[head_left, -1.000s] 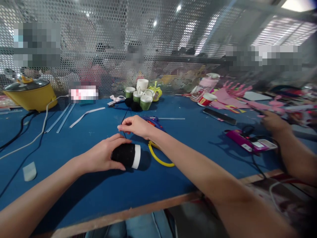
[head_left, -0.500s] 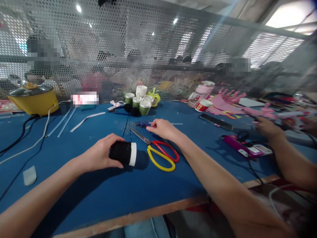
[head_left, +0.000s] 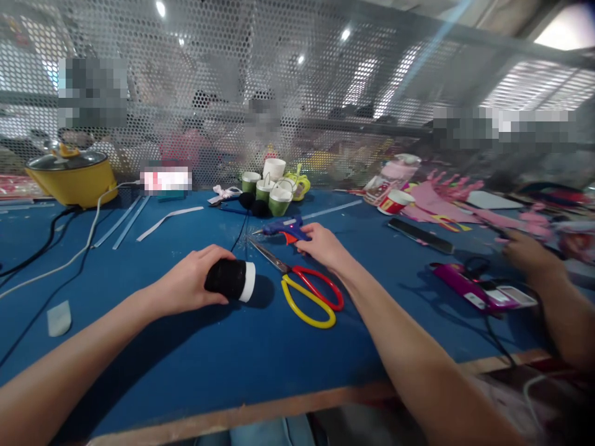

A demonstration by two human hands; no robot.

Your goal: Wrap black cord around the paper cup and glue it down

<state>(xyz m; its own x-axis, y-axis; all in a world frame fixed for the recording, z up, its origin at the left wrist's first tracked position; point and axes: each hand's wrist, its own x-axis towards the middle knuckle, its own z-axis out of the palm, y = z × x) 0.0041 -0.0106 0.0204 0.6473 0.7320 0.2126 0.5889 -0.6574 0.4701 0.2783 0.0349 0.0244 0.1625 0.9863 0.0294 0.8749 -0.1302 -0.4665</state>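
My left hand (head_left: 188, 282) is wrapped round a black cylinder with a white rim (head_left: 229, 279), lying on its side just over the table. My right hand (head_left: 320, 243) grips the rear of a blue glue gun (head_left: 282, 228) with an orange trigger, its nozzle pointing left. A clear glue stick (head_left: 332, 210) shows behind the gun. Between my hands lie large scissors (head_left: 307, 296) with one red and one yellow handle loop, blades towards the glue gun's nozzle. The scissors touch neither hand.
Small green and white cups (head_left: 281, 199) stand near the mesh panel. At left are a yellow electric pot (head_left: 74, 179), cords and pale strips (head_left: 170, 222). On the right lie a phone (head_left: 421, 235), a purple device (head_left: 481, 288) and pink pieces; a co-worker's hand (head_left: 530, 254) is there.
My right hand has lifted and turned the glue gun, which lay flat on the table before, so its orange trigger now shows. My left hand still holds the black cylinder. The view has shifted slightly.
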